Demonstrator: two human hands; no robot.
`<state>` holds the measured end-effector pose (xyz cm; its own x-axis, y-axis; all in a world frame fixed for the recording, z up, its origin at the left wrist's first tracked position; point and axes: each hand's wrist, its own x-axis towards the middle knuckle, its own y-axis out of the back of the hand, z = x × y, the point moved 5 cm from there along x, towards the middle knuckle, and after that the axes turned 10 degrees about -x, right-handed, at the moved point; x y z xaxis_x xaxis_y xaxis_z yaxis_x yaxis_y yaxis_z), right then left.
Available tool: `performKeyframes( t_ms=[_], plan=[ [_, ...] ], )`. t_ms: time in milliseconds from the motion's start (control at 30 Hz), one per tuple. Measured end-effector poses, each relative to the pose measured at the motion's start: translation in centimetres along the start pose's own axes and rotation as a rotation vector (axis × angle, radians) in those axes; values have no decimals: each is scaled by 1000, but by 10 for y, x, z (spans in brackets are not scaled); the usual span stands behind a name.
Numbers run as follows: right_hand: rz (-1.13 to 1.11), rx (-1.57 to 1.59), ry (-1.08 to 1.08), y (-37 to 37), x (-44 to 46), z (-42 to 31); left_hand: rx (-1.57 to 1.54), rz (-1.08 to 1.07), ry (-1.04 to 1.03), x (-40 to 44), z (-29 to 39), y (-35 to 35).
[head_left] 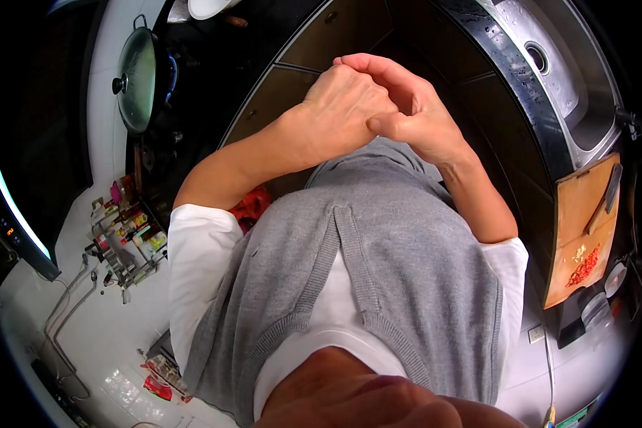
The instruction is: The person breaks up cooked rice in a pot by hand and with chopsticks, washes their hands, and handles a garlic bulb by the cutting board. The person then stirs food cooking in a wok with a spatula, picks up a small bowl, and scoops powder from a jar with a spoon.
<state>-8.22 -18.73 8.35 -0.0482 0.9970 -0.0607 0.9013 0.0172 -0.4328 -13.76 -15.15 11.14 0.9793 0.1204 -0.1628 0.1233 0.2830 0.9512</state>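
Across the centre and lower middle of the frame lies my grey knitted vest with ribbed edging (421, 235), the thing nearest my hands, its far end just below them in the picture. Brown panelled cabinet fronts with pale metal trim (364, 32) form the backdrop at upper centre. My white fabric shirt (200, 239) shows at both flanks and at the neckline. Upper right: a stainless-steel sink (588, 128) with a round drain. Right edge: a rectangular light-wood chopping board (571, 207).

Upper centre: my right hand (424, 118), half curled, its fingers arched over the far side of the left and its thumb resting against it, with a gap between thumb and forefinger. My left hand (349, 103), its back in view, bends inward, the fingertips hidden. The two touch; how tightly either closes, or whether anything lies between the palms, I cannot tell.

Upper left: a round greenish glass lid with a black knob (137, 78) on a pan. Left, below it: a jumble of small coloured bottles and packets (132, 221). On the board: a dark, slender knife-like tool (613, 187), a heap of finely chopped red pieces (584, 267) and, smallest, a few pale chopped bits (580, 252).
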Motion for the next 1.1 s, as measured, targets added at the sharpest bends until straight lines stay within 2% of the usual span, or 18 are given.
performKeyframes(
  t_ms=[167,267,367,433,500,533,567,600,633,667,733,767,867,900,967,1033,1100],
  plan=[
    [-6,-185,59,-5,-1,-4,42,-4,-4,-1,6,-2],
    [-7,-245,126,-9,0,-4,-39,-1,48,-1,6,-4],
    [-2,-300,172,-11,1,-3,69,-81,88,-5,4,-11],
    [-26,-343,188,-11,6,-5,-52,1,6,-8,6,-8],
    [18,-471,139,-9,11,-3,-660,74,187,-15,-5,-8],
    [40,-504,133,-8,14,-4,-452,32,147,-14,-2,-6],
    [103,-555,196,-9,16,-6,-451,12,298,-12,-10,-20],
    [99,-601,173,-9,18,-10,163,3,16,-13,4,-16],
    [93,-712,212,-12,23,-17,324,-392,20,-3,7,-26],
    [61,-817,267,-15,27,-17,311,-418,22,-7,10,-9],
    [-46,-994,406,-24,36,-21,-509,-61,262,-2,-36,-72],
    [-88,-1071,510,-29,40,-21,-977,255,230,-11,-48,-62],
    [-282,-1183,535,-53,49,-27,-991,340,111,-20,-82,-105],
    [-346,-1252,608,-64,48,-31,-947,336,61,-22,-87,-108],
    [-480,-1236,652,-72,51,-25,-885,242,-76,-31,-75,-85],
    [-614,-1070,617,-73,56,-19,-1032,95,-225,-44,-63,-82],
    [-665,-834,549,-69,65,-16,-1264,46,-21,-65,-50,-28]
  ],
)
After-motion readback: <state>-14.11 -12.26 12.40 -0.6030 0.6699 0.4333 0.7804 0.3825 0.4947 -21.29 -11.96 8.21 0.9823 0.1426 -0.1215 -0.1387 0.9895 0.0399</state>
